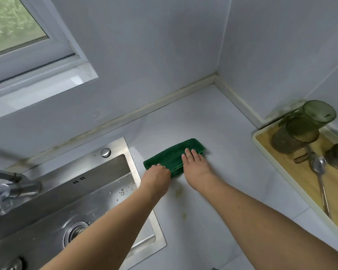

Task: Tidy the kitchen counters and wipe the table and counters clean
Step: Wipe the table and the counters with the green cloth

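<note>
Pale counter (213, 117) w/ stains, steel sink (113, 164), hands on green cloth (170, 158)

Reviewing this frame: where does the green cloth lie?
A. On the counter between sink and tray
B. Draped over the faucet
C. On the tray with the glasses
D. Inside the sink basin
A: the green cloth lies flat on the counter, right of the sink and left of the tray, with both hands on it.
</note>
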Demonstrator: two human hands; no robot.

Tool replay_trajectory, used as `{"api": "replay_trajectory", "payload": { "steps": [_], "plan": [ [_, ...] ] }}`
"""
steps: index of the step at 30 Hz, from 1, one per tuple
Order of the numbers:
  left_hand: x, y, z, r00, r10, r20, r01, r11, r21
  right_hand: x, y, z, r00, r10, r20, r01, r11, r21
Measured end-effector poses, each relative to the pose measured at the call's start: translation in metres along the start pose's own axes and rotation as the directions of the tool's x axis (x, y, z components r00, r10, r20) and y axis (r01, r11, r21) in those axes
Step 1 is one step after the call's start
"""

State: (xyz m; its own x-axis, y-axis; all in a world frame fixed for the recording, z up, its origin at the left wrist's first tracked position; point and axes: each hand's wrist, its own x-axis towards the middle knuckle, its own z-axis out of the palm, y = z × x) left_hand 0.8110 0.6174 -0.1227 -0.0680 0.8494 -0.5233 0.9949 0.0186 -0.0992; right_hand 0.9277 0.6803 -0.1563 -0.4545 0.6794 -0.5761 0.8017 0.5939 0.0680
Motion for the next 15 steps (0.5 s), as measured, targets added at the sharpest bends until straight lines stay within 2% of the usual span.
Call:
{"api": "replay_trajectory", "payload": {
  "steps": [6, 10, 15],
  "plan": [
    [0.042, 0.058, -0.033, 0.992, 0.101, -0.07, -0.099, 0.995, 0.029, -0.001, 0.083, 0.001, 0.997, 0.08, -0.019, -0.08, 0.996, 0.032],
    [0.079, 0.101, -0.054, 0.978, 0.184, -0.099, -0.173, 0.979, 0.105, -0.001, 0.142, 0.0, 0.989, 0.15, 0.003, -0.15, 0.987, 0.064],
    [0.093, 0.132, -0.055, 0.969, 0.24, -0.059, -0.216, 0.939, 0.268, 0.005, 0.162, 0.004, 0.99, 0.142, 0.006, -0.142, 0.983, 0.113]
  ]
}}
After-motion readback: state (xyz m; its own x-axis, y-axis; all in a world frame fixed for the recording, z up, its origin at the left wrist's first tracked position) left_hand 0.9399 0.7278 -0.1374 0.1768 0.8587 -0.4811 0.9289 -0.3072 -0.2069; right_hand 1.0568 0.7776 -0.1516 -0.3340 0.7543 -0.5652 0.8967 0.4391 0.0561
